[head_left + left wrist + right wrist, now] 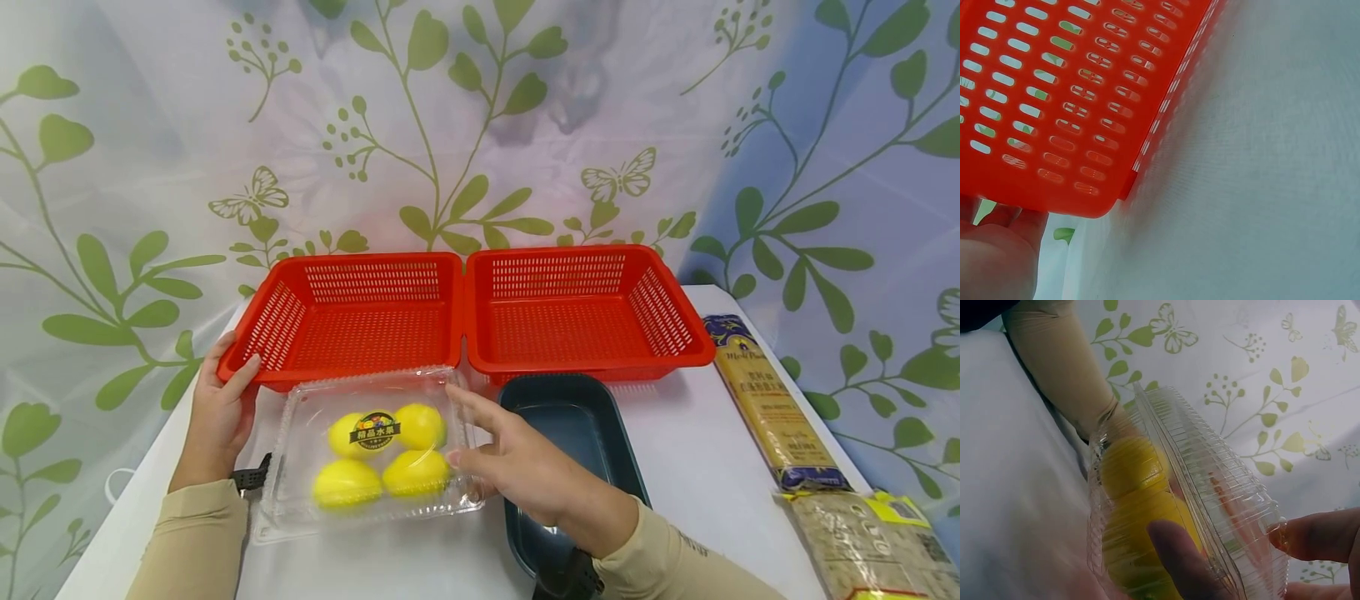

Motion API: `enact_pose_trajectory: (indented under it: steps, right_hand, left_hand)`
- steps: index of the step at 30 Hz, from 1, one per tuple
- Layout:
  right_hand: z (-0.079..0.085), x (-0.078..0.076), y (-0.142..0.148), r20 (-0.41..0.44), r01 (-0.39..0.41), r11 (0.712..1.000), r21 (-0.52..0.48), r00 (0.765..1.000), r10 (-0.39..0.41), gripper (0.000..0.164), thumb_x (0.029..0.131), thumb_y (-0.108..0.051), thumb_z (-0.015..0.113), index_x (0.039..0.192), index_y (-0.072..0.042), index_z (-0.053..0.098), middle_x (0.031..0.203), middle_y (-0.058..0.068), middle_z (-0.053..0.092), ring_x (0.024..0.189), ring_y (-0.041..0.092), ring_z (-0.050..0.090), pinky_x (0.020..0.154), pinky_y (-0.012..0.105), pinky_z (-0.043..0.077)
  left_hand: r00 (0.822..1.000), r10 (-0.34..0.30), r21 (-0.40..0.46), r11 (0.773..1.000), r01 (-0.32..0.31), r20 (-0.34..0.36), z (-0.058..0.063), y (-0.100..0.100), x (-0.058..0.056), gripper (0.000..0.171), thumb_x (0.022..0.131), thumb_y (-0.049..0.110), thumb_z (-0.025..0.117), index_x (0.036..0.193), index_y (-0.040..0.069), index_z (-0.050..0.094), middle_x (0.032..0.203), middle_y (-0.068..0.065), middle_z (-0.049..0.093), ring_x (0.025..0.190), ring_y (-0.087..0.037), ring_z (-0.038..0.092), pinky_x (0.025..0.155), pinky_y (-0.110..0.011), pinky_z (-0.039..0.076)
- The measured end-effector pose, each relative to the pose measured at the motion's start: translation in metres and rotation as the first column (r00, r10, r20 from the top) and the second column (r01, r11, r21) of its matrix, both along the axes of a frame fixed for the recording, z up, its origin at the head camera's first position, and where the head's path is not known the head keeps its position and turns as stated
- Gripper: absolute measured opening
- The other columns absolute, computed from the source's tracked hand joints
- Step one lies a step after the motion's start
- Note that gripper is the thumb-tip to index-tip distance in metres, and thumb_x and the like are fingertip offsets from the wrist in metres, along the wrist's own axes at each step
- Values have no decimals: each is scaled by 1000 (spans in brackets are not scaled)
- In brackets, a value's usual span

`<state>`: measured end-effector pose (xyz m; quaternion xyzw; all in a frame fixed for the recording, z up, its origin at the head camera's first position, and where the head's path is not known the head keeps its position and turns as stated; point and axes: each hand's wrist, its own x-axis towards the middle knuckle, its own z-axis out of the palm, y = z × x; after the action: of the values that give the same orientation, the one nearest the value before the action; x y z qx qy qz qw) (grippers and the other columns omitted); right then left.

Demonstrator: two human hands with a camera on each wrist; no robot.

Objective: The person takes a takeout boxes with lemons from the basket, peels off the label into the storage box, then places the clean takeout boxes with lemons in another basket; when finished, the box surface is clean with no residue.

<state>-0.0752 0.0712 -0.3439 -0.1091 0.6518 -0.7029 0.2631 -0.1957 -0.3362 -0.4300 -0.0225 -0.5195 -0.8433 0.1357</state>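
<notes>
My left hand grips the front left corner of a red plastic basket, thumb over the rim; in the left wrist view its fingertips reach under the slotted basket. My right hand holds the right end of a clear plastic clamshell box, thumb on one side and fingers on the other. Inside lie several yellow lemons, under a lid bearing a round fruit label. In the right wrist view the box is tilted, its lid down over the lemons.
A second red basket adjoins the first on its right. Partly under my right forearm stands a dark blue-green rectangular tray. Along the right table edge lie a pasta packet and a clear food bag. A patterned curtain hangs behind.
</notes>
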Motion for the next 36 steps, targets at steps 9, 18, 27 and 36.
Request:
enact_pose_trajectory:
  steps: [9,18,27,36]
  right_hand:
    - [-6,4,3,14,0,1000,8,1000,0,73,85,-9,69,142,-41,35,148,6,25,96,31,62,71,44,54]
    - [-20,10,0,1,-60,998,-8,998,60,72,89,-7,64,146,-36,30,150,4,21,76,39,63,69,44,53]
    - [-24,11,-3,13,-47,999,12,999,47,71,89,-10,64,145,-37,30,150,0,21,71,40,63,74,43,51]
    - [-26,10,-5,15,-6,997,76,1000,5,73,88,-10,66,145,-40,30,151,3,14,100,30,56,70,43,53]
  left_hand:
    - [1000,-7,19,1000,7,-10,0,1,0,63,89,-4,57,144,10,31,148,-14,21,136,-32,21,95,-38,35]
    - [1000,-6,18,1000,5,12,1,1,0,67,87,-1,62,144,12,31,148,-12,21,137,-31,20,96,-39,34]
    - [1000,-2,14,1000,2,17,3,1,2,66,87,-1,62,144,12,31,148,-12,21,136,-31,21,96,-38,34]
    - [1000,-3,-5,1000,3,6,4,2,2,64,88,-1,60,144,12,31,148,-13,21,136,-31,21,96,-38,34]
